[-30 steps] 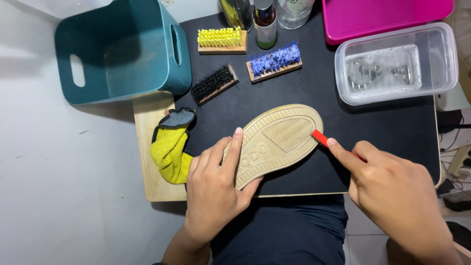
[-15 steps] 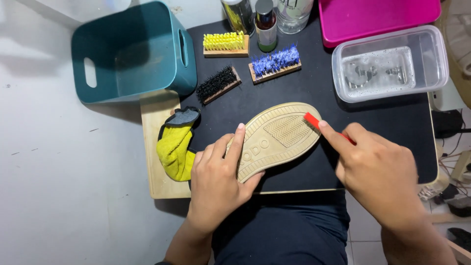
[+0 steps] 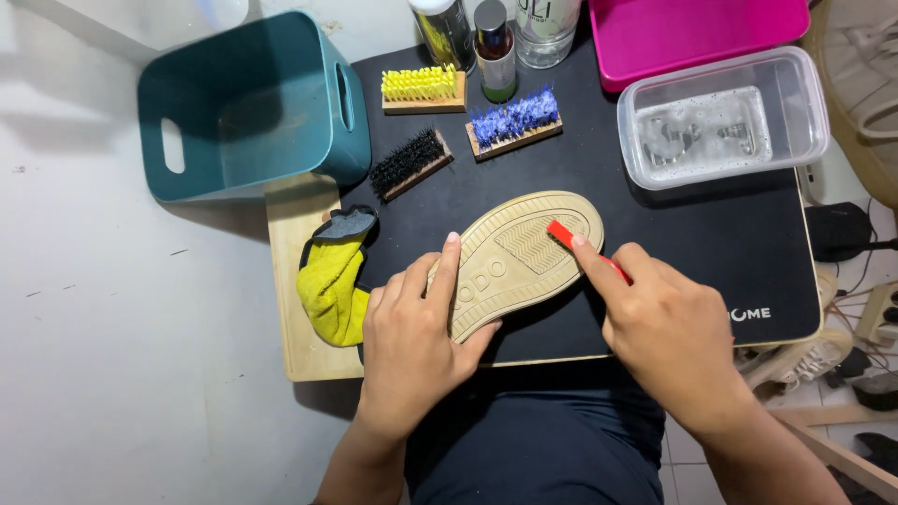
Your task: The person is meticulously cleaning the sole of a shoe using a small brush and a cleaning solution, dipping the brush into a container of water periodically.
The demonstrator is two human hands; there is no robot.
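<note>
One shoe (image 3: 516,260) here, flipped sole-up on the black mat (image 3: 711,252) in the middle of the counter (image 3: 297,346). The left hand (image 3: 412,341) lies spread over the heel end, fingers pressing it down. The right hand (image 3: 669,332) is pinched around a small red tool (image 3: 564,235), index finger stretched along it, tip touching the tan sole near the toe (can't tell exactly what kind of tool, most of it is hidden in the grip).

Count of the rest: three brushes behind the shoe, one yellow-bristled (image 3: 423,88), one blue (image 3: 514,122), one black (image 3: 408,163). Three bottles (image 3: 494,49) along the far edge. One clear plastic tub (image 3: 722,120) holding water, one pink bin (image 3: 697,36) behind it, one teal basket (image 3: 251,108) to the left. One yellow cloth (image 3: 331,288) lies just beside the left hand.
</note>
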